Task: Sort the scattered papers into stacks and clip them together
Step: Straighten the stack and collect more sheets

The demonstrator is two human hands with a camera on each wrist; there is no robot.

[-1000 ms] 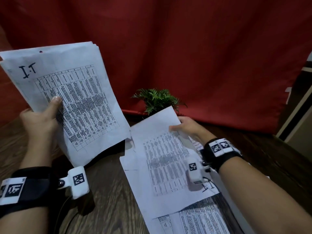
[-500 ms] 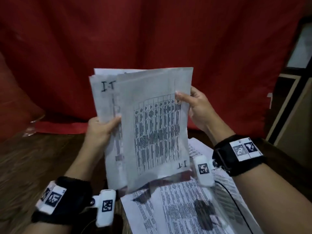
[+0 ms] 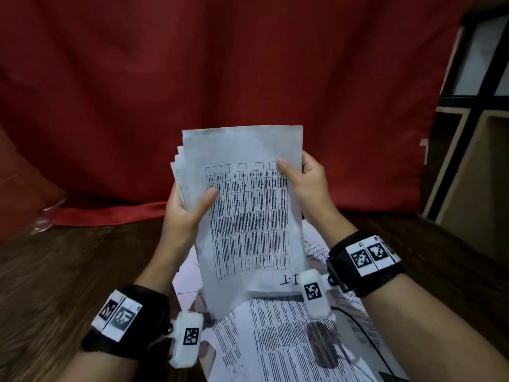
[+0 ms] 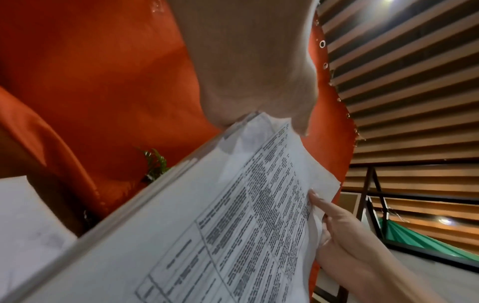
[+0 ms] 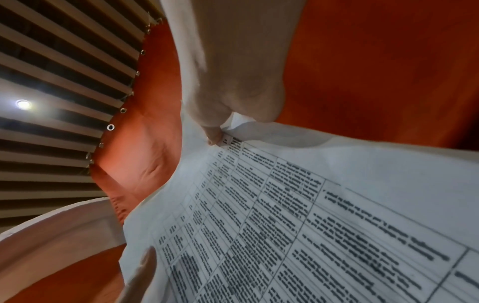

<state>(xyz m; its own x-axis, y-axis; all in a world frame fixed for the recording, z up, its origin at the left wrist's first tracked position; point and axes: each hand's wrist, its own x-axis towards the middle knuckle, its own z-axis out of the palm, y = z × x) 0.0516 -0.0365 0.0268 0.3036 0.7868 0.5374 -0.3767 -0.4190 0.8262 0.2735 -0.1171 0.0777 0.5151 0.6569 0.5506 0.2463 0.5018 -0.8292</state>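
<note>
A stack of white papers point(image 3: 242, 172) with a printed table stands upright in the air above the table, its front sheet upside down with "I.T" at the bottom. My left hand point(image 3: 187, 210) grips the stack's left edge, thumb across the front. My right hand point(image 3: 305, 180) pinches the right edge near the top, thumb on the front sheet. The left wrist view shows the stack point(image 4: 233, 215) edge-on under my left hand point(image 4: 259, 82), with my right hand point(image 4: 344, 229) at its far side. The right wrist view has the printed sheet point(image 5: 298, 215) pinched by my right hand point(image 5: 228, 110).
More printed sheets point(image 3: 283, 340) lie scattered on the dark wooden table point(image 3: 68, 271) below my hands. A red curtain point(image 3: 220, 78) hangs right behind the table. A wooden frame point(image 3: 473, 161) stands at the right. A green plant point(image 4: 155, 166) shows behind the stack.
My right hand lifted a sheet off the table and laid it on the front of the stack in my left hand. The stack moved from the far left to the centre.
</note>
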